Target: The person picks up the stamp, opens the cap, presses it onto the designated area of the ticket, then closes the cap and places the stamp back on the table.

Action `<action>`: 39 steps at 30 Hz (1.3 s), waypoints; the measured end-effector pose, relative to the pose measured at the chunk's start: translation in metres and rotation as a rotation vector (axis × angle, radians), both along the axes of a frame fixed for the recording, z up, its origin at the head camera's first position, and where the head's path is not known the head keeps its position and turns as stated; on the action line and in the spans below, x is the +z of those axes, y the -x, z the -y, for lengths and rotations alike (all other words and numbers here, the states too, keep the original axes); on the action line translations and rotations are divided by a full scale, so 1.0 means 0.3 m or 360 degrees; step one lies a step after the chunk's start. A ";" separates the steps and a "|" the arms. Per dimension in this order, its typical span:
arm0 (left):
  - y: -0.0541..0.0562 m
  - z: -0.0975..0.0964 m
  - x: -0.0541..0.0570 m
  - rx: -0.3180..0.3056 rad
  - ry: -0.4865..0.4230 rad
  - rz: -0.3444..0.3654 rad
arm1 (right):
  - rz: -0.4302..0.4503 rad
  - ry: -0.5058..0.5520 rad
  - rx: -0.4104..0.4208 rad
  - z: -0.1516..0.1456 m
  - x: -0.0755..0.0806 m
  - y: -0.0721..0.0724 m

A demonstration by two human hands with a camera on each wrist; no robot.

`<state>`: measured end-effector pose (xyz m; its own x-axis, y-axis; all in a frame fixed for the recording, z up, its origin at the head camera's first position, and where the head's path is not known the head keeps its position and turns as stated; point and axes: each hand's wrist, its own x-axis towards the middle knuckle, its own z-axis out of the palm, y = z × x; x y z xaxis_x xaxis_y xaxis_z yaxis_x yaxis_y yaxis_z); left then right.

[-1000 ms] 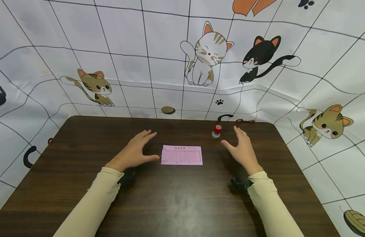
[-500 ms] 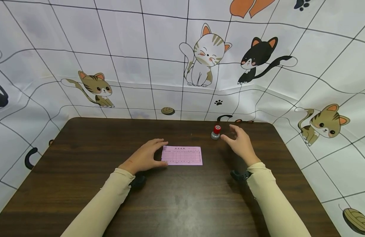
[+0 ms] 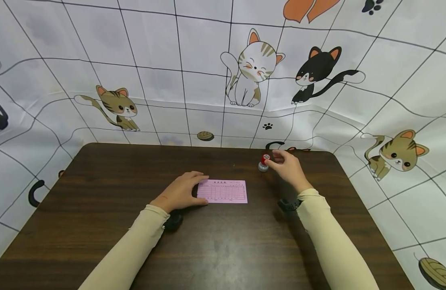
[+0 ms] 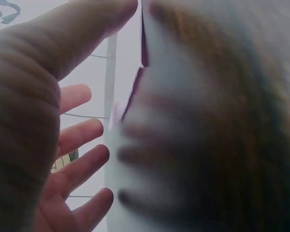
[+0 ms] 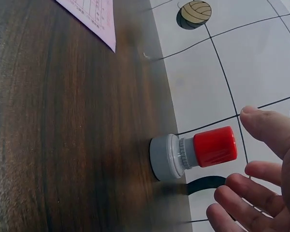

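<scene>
A pink printed form (image 3: 224,191) lies flat mid-table, its ruled grid facing up. My left hand (image 3: 181,193) is at its left end, thumb and fingers spread, with the tips right at the paper's edge. In the left wrist view the thumb overlaps the pink paper (image 4: 128,53) and the other fingers (image 4: 84,133) stay apart. Further back on the right stands an upright stamp (image 5: 215,146) with a red top and a grey base. Beside it is my right hand (image 3: 290,171), thumb and fingers parted around the red top without closing on it.
The dark wooden table (image 3: 223,241) ends at a white grid-lined curtain (image 3: 154,88) printed with cartoon cats, behind and at the sides. Dark bands (image 3: 288,205) sit at both wrists. The stamp stands close to the table's back edge.
My left hand has moved right and slightly toward me, reaching the form's left end. My right hand has moved left, up to the stamp. Form and stamp have stayed in place.
</scene>
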<state>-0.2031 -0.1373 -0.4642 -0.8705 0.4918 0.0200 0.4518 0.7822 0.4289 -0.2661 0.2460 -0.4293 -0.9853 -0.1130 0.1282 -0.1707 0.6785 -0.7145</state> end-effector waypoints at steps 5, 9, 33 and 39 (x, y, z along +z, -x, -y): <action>0.004 -0.006 0.005 -0.0002 -0.0006 0.0009 | 0.0016 0.0017 0.0011 0.018 -0.013 0.021; 0.008 -0.014 0.001 -0.0017 -0.0018 0.0009 | 0.0006 0.0019 -0.0005 0.029 -0.019 0.030; 0.014 -0.040 0.002 0.0000 0.0013 0.0014 | -0.0057 -0.0029 -0.0078 0.057 -0.034 0.037; 0.021 -0.040 0.005 -0.0001 0.0006 0.0000 | -0.0064 -0.0019 -0.0090 0.057 -0.038 0.039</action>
<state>-0.2094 -0.1252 -0.4627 -0.8703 0.4923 0.0180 0.4521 0.7836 0.4262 -0.2779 0.2290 -0.4406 -0.9843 -0.0592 0.1666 -0.1603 0.6964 -0.6996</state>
